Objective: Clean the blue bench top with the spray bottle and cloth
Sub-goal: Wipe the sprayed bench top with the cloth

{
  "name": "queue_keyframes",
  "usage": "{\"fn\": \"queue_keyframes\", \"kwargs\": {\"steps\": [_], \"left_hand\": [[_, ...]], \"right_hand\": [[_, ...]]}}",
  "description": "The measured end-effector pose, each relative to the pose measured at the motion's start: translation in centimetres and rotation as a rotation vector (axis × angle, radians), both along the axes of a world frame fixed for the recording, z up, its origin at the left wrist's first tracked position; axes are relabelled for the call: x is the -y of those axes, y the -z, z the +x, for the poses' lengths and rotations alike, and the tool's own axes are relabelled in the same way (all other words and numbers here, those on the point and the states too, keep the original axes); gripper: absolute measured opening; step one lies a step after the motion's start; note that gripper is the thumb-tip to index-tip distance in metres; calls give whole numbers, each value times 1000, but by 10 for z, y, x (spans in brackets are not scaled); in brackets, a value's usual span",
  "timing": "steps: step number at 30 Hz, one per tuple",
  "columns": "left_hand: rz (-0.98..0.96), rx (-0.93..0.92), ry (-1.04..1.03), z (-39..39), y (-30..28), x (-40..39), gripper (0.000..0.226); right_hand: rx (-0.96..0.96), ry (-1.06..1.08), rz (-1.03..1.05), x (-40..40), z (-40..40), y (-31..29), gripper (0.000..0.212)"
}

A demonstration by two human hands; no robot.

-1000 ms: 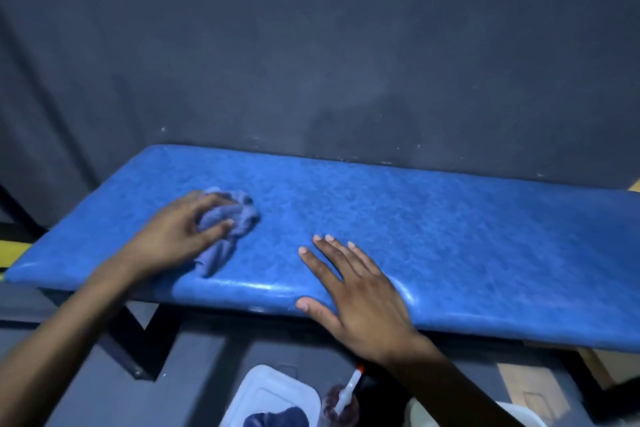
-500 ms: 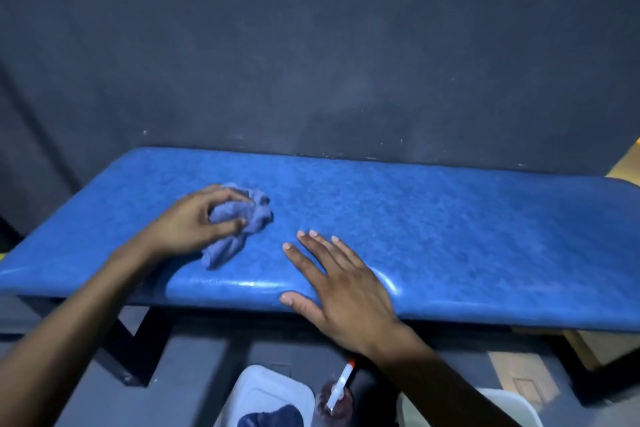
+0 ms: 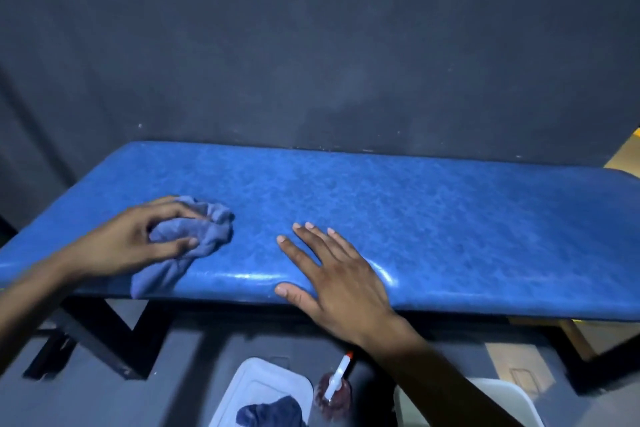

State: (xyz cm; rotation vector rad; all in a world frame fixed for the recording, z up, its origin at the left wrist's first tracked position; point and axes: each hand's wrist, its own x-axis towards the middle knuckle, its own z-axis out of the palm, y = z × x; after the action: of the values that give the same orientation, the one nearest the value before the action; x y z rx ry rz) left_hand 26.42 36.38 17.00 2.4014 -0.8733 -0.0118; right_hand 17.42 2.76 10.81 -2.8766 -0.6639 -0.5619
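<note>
1. I see the left hand (image 3: 138, 239) at the left end of the blue desk (image 3: 433, 215), fingers curled around the bunched cloth (image 3: 194, 239), which lies pressed on the top with a loose tail trailing to the near edge
2. The right hand (image 3: 332, 274) lies flat and fully spread on the desk near its front edge, palm down, thumb over the rim, gripping nothing; it sits near the cloth but apart from it
3. Below, on the floor, the spray bottle (image 3: 336, 388) stands beside a white container (image 3: 263, 388) holding a dark rag (image 3: 270, 412); the frame cuts off the container
4. The desk's right end runs out of frame, and the dim light blurs the bottle's body
</note>
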Motion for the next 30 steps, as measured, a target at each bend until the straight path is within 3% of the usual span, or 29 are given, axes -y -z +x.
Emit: {"fn": "queue_keyframes", "kwargs": {"steps": [5,8,14,17,21,25,27,30], "left_hand": [[48,126,-271,80,2,39,54],[40,170,-449,81,11,94,58],[44,139,-180,-7,-1,100,53],[-75,129,-190,-40,-5,92,37],[-274,194,-316,-31,-20,117,29],[-317,239,-195,3,-26,195,29],[-242,207,-158,20,-14,240,37],[54,109,-227,46,3,298,71]], "right_hand": [[18,-6,-24,1,3,0,69],[-4,-11,-43,2,3,0,70],[-81,-25,-46,7,-7,-17,73],[-40,28,34,45,-24,-31,70],[-41,191,14,132,-42,-35,72],[-114,270,-36,176,-44,-26,81],[-89,293,1,178,-42,-18,84],[-30,304,50,176,-39,-10,84]]}}
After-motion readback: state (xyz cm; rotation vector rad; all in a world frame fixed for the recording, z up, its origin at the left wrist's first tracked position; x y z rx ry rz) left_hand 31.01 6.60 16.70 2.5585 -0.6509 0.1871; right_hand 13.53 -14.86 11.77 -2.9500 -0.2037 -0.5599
